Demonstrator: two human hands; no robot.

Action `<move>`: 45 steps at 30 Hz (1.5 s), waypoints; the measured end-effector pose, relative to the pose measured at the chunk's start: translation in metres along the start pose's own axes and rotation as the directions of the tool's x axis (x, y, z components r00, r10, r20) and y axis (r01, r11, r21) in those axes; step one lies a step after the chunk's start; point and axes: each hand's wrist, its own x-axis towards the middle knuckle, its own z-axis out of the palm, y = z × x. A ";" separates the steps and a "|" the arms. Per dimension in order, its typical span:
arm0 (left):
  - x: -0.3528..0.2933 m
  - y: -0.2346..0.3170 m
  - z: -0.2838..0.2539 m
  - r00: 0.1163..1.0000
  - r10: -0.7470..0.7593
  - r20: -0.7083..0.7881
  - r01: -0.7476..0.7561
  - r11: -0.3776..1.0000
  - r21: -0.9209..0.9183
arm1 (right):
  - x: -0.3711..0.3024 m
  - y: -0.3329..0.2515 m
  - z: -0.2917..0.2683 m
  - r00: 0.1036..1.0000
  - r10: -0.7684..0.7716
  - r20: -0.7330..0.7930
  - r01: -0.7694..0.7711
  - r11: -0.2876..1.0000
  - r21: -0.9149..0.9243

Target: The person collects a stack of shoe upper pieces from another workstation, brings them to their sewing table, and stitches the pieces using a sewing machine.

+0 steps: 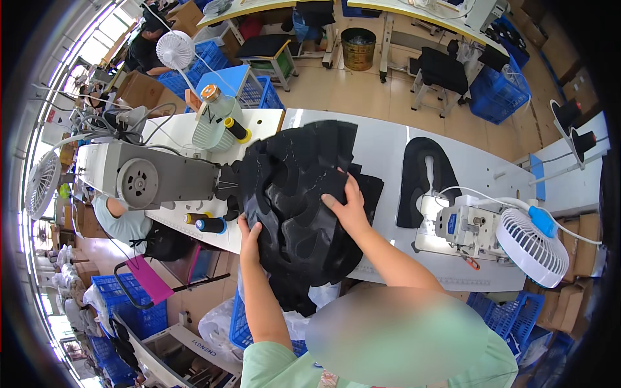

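A thick, fanned bundle of black shoe uppers is held up over the near edge of the white worktable. My left hand grips its left side, thumb on the front face and the other fingers partly hidden behind. On the right side, my right hand clasps the bundle, its thumb pressed on the front. Some pieces hang down below the rest toward a blue basket. A single U-shaped black shoe upper lies flat on the table to the right, its near end by a small sewing machine.
A large grey sewing machine stands close on the left. Black thread spools and a plastic tub are near it. A white fan sits at the right end. Beyond the table are stools and a bin. Other people sit at the left.
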 end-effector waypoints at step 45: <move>0.121 0.078 0.090 0.943 0.024 0.332 -0.270 0.639 0.720 | 0.026 0.033 -0.040 0.939 0.341 -0.044 -0.344 0.929 -0.140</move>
